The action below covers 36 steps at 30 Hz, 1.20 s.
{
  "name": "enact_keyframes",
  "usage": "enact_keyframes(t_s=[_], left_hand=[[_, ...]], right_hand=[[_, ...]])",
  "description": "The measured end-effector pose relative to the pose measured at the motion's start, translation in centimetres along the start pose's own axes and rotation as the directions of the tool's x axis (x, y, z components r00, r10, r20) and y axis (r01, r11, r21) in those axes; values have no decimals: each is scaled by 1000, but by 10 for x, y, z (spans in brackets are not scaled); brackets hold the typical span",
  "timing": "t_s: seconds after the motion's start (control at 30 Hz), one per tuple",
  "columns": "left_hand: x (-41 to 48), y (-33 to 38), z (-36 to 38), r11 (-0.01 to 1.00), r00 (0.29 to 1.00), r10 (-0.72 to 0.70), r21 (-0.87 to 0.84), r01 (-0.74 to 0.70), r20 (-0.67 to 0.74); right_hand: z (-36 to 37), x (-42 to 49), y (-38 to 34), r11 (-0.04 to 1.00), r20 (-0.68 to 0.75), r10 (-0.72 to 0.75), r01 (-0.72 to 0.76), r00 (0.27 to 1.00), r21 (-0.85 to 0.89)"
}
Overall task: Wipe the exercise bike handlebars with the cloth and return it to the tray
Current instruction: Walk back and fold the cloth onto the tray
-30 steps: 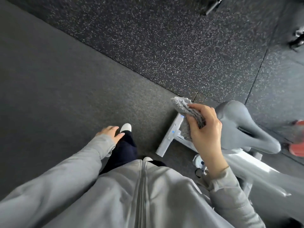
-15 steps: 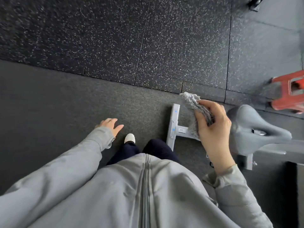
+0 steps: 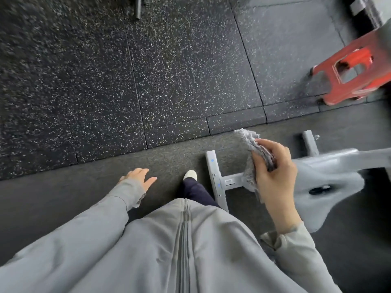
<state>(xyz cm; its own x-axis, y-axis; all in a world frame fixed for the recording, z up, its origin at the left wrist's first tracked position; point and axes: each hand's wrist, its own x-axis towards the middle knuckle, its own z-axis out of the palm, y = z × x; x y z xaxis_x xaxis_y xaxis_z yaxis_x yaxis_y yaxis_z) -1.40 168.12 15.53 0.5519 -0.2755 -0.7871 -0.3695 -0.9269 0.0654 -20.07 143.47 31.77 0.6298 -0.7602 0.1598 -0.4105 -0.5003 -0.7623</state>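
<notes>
My right hand [image 3: 275, 176] is closed around a folded grey cloth [image 3: 250, 149], held in the air just left of the exercise bike's grey saddle [image 3: 330, 182]. Below the hand lies the bike's grey rear floor bar [image 3: 214, 176] on a dark mat. My left hand [image 3: 138, 177] hangs at my side with fingers apart, holding nothing. The bike's handlebars and the tray are out of view. The saddle is blurred.
A red plastic stool [image 3: 349, 70] stands at the upper right on speckled rubber floor tiles [image 3: 169, 70]. My white shoe [image 3: 190, 175] stands on the dark mat [image 3: 63, 197] beside the floor bar. A dark post foot [image 3: 138, 7] shows at the top edge.
The view has swung: the saddle and the red stool have shifted across the frame, and more of the stool shows. My right hand keeps its grip on the cloth. My left hand stays at my side.
</notes>
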Motion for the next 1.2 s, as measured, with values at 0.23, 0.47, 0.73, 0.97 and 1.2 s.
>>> enact_keyframes(t_s=[0.23,0.47,0.73,0.97,1.2], left_hand=[[70,86,-112,984,977,177,42,-174,-119],[147,136,-207,947,953,290,167,-274,-84],[245,210,-338,873,920,393,317,-370,-7],[294,290,-412,772,868,488,418,-479,91],[331,385,-432,690,850,493,511,-512,186]], right_hand=[[-6,87,8,996,-139,83,-87,987,-17],[2,161,14,964,-306,254,-266,917,4],[32,276,-4,903,-444,412,-421,796,83],[38,351,-15,858,-570,468,-502,675,109],[3,380,23,745,-696,567,-635,441,205]])
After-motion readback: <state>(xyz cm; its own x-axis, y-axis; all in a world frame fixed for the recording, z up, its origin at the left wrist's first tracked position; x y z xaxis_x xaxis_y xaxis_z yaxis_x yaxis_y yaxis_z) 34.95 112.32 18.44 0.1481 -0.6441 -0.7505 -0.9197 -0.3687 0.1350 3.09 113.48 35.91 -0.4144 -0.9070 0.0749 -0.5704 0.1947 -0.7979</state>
